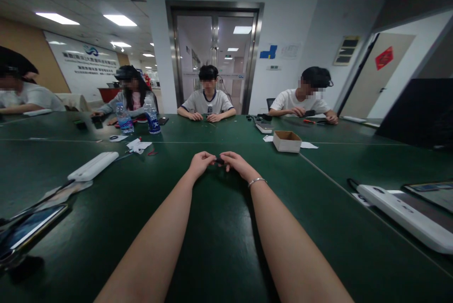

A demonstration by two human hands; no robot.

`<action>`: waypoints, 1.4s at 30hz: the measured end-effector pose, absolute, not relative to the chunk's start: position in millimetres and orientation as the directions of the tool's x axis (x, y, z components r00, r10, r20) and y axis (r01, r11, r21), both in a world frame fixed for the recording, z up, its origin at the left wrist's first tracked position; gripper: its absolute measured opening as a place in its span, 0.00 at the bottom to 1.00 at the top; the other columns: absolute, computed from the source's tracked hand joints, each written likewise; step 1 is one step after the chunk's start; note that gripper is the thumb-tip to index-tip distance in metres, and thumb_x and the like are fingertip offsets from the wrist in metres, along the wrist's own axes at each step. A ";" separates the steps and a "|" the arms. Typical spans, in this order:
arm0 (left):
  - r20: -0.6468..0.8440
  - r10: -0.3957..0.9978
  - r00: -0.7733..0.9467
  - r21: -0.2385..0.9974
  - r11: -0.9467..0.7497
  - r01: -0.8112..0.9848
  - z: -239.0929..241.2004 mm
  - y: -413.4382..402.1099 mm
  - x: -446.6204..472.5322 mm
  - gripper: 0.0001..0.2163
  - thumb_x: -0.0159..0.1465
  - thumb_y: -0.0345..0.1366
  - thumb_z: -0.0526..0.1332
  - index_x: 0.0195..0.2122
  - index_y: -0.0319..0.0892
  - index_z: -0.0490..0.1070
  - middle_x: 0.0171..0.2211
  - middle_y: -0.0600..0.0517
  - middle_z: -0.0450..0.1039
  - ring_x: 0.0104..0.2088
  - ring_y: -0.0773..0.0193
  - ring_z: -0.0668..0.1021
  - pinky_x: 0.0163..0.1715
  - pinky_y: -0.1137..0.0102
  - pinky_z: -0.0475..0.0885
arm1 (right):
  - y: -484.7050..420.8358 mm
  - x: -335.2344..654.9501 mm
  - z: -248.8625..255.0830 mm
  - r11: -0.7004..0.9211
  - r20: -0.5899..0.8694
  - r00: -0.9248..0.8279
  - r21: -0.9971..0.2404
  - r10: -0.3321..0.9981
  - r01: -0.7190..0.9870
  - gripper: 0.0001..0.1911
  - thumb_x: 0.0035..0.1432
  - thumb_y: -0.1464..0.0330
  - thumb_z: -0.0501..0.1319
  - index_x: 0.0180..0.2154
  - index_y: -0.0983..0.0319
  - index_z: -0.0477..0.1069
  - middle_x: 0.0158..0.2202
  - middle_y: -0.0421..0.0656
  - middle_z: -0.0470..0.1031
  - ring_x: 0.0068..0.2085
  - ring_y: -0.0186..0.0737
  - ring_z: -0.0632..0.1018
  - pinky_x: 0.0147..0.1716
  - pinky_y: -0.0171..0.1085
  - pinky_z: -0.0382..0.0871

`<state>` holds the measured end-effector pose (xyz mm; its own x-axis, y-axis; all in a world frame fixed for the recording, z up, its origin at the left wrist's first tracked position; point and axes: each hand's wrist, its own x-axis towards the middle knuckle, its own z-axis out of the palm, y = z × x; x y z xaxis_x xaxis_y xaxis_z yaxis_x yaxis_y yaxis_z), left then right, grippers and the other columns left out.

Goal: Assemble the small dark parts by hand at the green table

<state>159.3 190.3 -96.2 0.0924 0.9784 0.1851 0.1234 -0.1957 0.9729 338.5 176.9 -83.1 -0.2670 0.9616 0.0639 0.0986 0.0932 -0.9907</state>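
A wide dark-green table with a smooth, faintly glossy top (219,227) fills the lower frame, ringed by seated co-workers across the middle of the picture. At right lies a long white plastic block with rounded ends (403,215); at left, a shorter white plastic block with a dark cable (94,166). A shallow pale cardboard box with a brown inside (285,144) stands open right of centre, well apart from the person's hands.

At mid-frame the left hand (202,164) and the right hand (238,163), the latter below a thin silver-coloured bracelet (257,181), meet over bare tabletop. Both are closed at the fingertips, grasping a small, dark, stubby piece (220,161) between them; its exact shape is too small to tell from here.

The likeliest mishap, by an onlooker's judgement, is a slip: with so little surface to pinch, uneven pressure from either side could shoot the piece out, and the smooth top might let it skid. Fingers crowding it could also hide a crooked grip, and dark on dark green, a dropped piece would be hard to spot.
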 end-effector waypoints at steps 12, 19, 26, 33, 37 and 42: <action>0.183 0.979 0.091 0.974 -0.193 0.116 -95.5 188.8 158.9 0.09 0.51 0.39 0.66 0.27 0.39 0.72 0.24 0.50 0.75 0.28 0.63 0.77 0.32 0.69 0.69 | 178.5 337.6 -84.0 0.089 0.045 -0.286 -0.986 0.957 0.143 0.08 0.63 0.66 0.59 0.38 0.66 0.69 0.23 0.40 0.75 0.16 0.27 0.65 0.17 0.28 0.58; 0.219 0.972 0.084 0.960 -0.230 0.157 -102.1 195.1 157.2 0.10 0.51 0.41 0.65 0.28 0.39 0.73 0.25 0.50 0.76 0.28 0.62 0.77 0.33 0.68 0.68 | 179.6 337.9 -84.8 0.084 0.048 -0.274 -0.989 0.960 0.121 0.09 0.62 0.65 0.60 0.41 0.64 0.69 0.23 0.39 0.75 0.17 0.28 0.68 0.19 0.28 0.60; 0.204 0.977 0.062 0.966 -0.211 0.150 -97.3 191.1 158.5 0.08 0.50 0.39 0.65 0.27 0.39 0.73 0.24 0.50 0.76 0.28 0.63 0.77 0.32 0.69 0.68 | 176.8 338.0 -82.5 0.096 0.060 -0.272 -0.988 0.960 0.122 0.15 0.54 0.75 0.65 0.45 0.64 0.69 0.26 0.37 0.76 0.20 0.28 0.72 0.25 0.28 0.65; 0.181 0.982 0.046 0.975 -0.185 0.125 -96.6 191.6 159.8 0.09 0.50 0.40 0.65 0.26 0.40 0.72 0.23 0.51 0.75 0.27 0.64 0.76 0.29 0.70 0.66 | 180.4 339.5 -85.2 0.106 0.054 -0.306 -0.982 0.950 0.155 0.06 0.61 0.71 0.59 0.41 0.65 0.69 0.25 0.39 0.76 0.18 0.28 0.68 0.20 0.28 0.61; 0.171 0.984 0.049 0.977 -0.176 0.119 -95.8 190.5 160.4 0.11 0.48 0.42 0.66 0.26 0.40 0.71 0.23 0.51 0.74 0.27 0.63 0.75 0.29 0.70 0.66 | 181.3 341.2 -86.5 0.114 0.077 -0.306 -0.988 0.949 0.106 0.14 0.55 0.73 0.65 0.44 0.63 0.69 0.30 0.39 0.77 0.20 0.28 0.71 0.23 0.28 0.64; 0.173 0.984 0.047 0.977 -0.177 0.116 -94.2 189.7 161.4 0.11 0.49 0.42 0.66 0.26 0.40 0.71 0.23 0.51 0.74 0.27 0.63 0.76 0.31 0.69 0.67 | 180.4 339.0 -84.6 0.093 0.029 -0.306 -0.976 0.952 0.196 0.09 0.65 0.67 0.55 0.40 0.65 0.70 0.23 0.41 0.76 0.17 0.29 0.66 0.18 0.28 0.59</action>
